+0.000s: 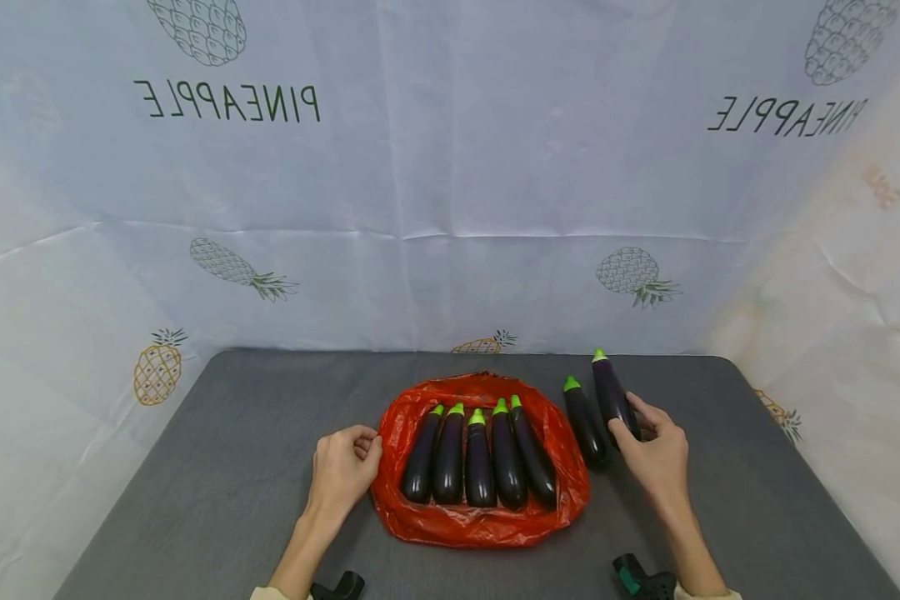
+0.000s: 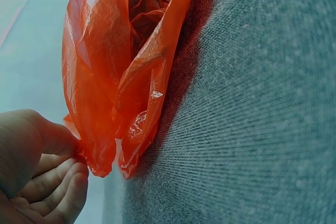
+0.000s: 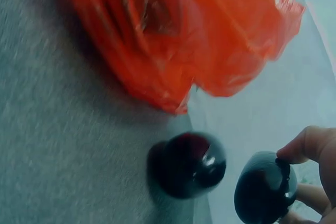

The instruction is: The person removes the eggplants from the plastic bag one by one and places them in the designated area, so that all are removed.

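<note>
Eggplant (image 1: 612, 390) held by right grip (image 1: 656, 446), two o'clock from red bag (image 1: 480, 531) of five eggplants (image 1: 480, 467), left grip (image 1: 341, 467) pinching bag's nine-o'clock edge

A pale, kinda creased cloth (image 1: 465, 150) is hung behind a dark grey table (image 1: 232, 458). Pineapples (image 1: 157, 375) are printed on it, some outlined in grey, some in yellow, and PINEAPPLE lettering (image 1: 227, 102) is shown backwards, twice, up top.

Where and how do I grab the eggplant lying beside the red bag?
I'd grip that eggplant round its thick near end, from above: its green tip points away, the red bag crowds its left, and the right hand holds another eggplant on its right.
</note>
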A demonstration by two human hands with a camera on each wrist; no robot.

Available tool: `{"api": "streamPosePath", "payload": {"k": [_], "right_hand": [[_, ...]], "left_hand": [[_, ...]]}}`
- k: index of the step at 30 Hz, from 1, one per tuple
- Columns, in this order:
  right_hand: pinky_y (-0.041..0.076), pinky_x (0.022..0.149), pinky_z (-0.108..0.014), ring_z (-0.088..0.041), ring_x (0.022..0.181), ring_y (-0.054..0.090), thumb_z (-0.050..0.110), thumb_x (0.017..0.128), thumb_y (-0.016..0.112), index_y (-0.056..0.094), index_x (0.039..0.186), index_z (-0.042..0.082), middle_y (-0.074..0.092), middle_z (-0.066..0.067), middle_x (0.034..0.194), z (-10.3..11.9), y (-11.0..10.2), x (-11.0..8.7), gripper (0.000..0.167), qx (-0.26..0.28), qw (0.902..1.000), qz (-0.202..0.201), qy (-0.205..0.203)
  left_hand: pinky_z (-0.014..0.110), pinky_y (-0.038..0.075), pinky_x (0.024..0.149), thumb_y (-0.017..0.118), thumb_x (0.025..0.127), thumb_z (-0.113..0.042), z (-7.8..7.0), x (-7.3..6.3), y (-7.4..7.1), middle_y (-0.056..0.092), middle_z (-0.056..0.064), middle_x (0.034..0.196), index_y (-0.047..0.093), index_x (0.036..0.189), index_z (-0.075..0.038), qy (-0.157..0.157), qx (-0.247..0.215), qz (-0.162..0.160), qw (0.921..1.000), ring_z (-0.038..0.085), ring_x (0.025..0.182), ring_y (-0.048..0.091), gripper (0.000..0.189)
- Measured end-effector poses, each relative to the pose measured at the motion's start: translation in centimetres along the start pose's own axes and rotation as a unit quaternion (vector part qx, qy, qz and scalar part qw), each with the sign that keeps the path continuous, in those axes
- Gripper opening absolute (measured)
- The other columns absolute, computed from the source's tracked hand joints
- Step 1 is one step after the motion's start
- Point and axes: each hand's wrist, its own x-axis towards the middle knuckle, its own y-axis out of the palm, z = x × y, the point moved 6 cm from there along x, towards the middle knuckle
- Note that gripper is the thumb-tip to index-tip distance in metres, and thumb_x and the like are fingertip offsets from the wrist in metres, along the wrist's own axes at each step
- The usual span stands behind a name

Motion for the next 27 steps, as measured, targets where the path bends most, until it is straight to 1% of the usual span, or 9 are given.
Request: {"api": "streamPosePath", "payload": {"k": [4, 7, 9, 11, 15, 21, 23, 25, 27], "right_hand": [[0.036, 0.07, -0.002, 0.012, 0.083, 0.045, 0.011, 0.088, 0.07, 0.064, 0.137, 0.003, 0.065, -0.027, 0.131, -0.8, -0.1, 0.2, 0.05, -0.022, 0.9997, 0.007, 0.011], [0.039, 0.069, -0.006, 0.008, 0.086, 0.047, 0.012, 0.088, 0.07, 0.064, 0.137, 0.004, 0.064, -0.027, 0.134, -1.3, -0.1, 0.2, 0.05, -0.034, 0.9991, 0.013, 0.022], [0.04, 0.069, -0.009, 0.0, 0.089, 0.051, 0.013, 0.089, 0.07, 0.064, 0.137, 0.004, 0.064, -0.027, 0.134, -1.6, -0.1, 0.3, 0.05, -0.041, 0.9987, 0.015, 0.027], [0.041, 0.07, -0.011, -0.012, 0.093, 0.058, 0.013, 0.089, 0.07, 0.064, 0.137, 0.004, 0.064, -0.027, 0.135, -1.8, -0.1, 0.2, 0.049, -0.045, 0.9984, 0.018, 0.03], [0.039, 0.071, -0.011, -0.033, 0.103, 0.062, 0.014, 0.089, 0.07, 0.063, 0.138, 0.003, 0.062, -0.029, 0.136, -2.3, 0.0, 0.1, 0.05, -0.047, 0.9978, 0.024, 0.039], [0.04, 0.071, -0.012, -0.041, 0.108, 0.065, 0.015, 0.09, 0.069, 0.062, 0.139, 0.003, 0.062, -0.031, 0.135, -2.7, 0.1, 0.1, 0.051, -0.05, 0.9969, 0.036, 0.048], [0.044, 0.073, -0.018, -0.043, 0.108, 0.065, 0.016, 0.091, 0.069, 0.062, 0.139, 0.002, 0.061, -0.032, 0.135, -2.9, 0.2, 0.1, 0.051, -0.054, 0.9963, 0.043, 0.051], [0.051, 0.077, -0.028, -0.044, 0.109, 0.064, 0.016, 0.091, 0.07, 0.061, 0.14, 0.002, 0.061, -0.033, 0.135, -3.1, 0.4, 0.1, 0.052, -0.058, 0.9956, 0.049, 0.054], [0.053, 0.081, -0.037, -0.045, 0.111, 0.064, 0.017, 0.091, 0.07, 0.061, 0.14, 0.002, 0.059, -0.034, 0.137, -3.4, 0.6, 0.1, 0.052, -0.061, 0.9949, 0.055, 0.059]], "left_hand": [[0.024, 0.053, 0.056, 0.074, 0.084, -0.001, 0.0, 0.0, 0.0, 0.07, 0.004, 0.065, 0.076, 0.078, -0.002, -0.002, 0.001, 0.001, 1.0, 0.004, 0.054, 0.06, 0.006], [0.024, 0.053, 0.056, 0.074, 0.084, -0.001, 0.0, 0.0, 0.0, 0.07, 0.004, 0.065, 0.076, 0.078, -0.002, -0.002, 0.001, 0.001, 1.0, 0.004, 0.054, 0.06, 0.006], [0.024, 0.053, 0.056, 0.074, 0.084, -0.001, 0.0, 0.0, 0.0, 0.07, 0.003, 0.065, 0.076, 0.077, -0.002, -0.002, 0.001, 0.001, 1.0, 0.004, 0.054, 0.059, 0.007], [0.024, 0.053, 0.056, 0.074, 0.084, -0.001, 0.0, 0.1, 0.0, 0.069, 0.003, 0.064, 0.076, 0.077, -0.002, -0.001, 0.002, 0.001, 1.0, 0.004, 0.054, 0.059, 0.007], [0.024, 0.053, 0.056, 0.075, 0.083, -0.001, 0.0, 0.1, 0.0, 0.069, 0.003, 0.064, 0.076, 0.077, -0.003, -0.001, 0.003, 0.001, 1.0, 0.003, 0.054, 0.059, 0.006], [0.025, 0.053, 0.056, 0.075, 0.084, -0.001, 0.0, 0.0, 0.0, 0.07, 0.003, 0.065, 0.076, 0.077, -0.003, -0.001, 0.003, 0.001, 1.0, 0.004, 0.054, 0.059, 0.006], [0.025, 0.053, 0.056, 0.075, 0.083, -0.001, 0.0, 0.0, -0.1, 0.07, 0.004, 0.065, 0.076, 0.078, -0.002, -0.001, 0.003, 0.001, 1.0, 0.004, 0.054, 0.06, 0.006], [0.025, 0.054, 0.056, 0.075, 0.083, -0.001, 0.0, 0.0, -0.1, 0.07, 0.004, 0.065, 0.076, 0.078, -0.002, 0.0, 0.003, 0.0, 1.0, 0.004, 0.054, 0.06, 0.006], [0.025, 0.054, 0.056, 0.075, 0.083, -0.001, 0.0, 0.0, -0.1, 0.07, 0.004, 0.065, 0.076, 0.077, -0.002, 0.001, 0.004, -0.001, 1.0, 0.004, 0.054, 0.06, 0.006]]}}
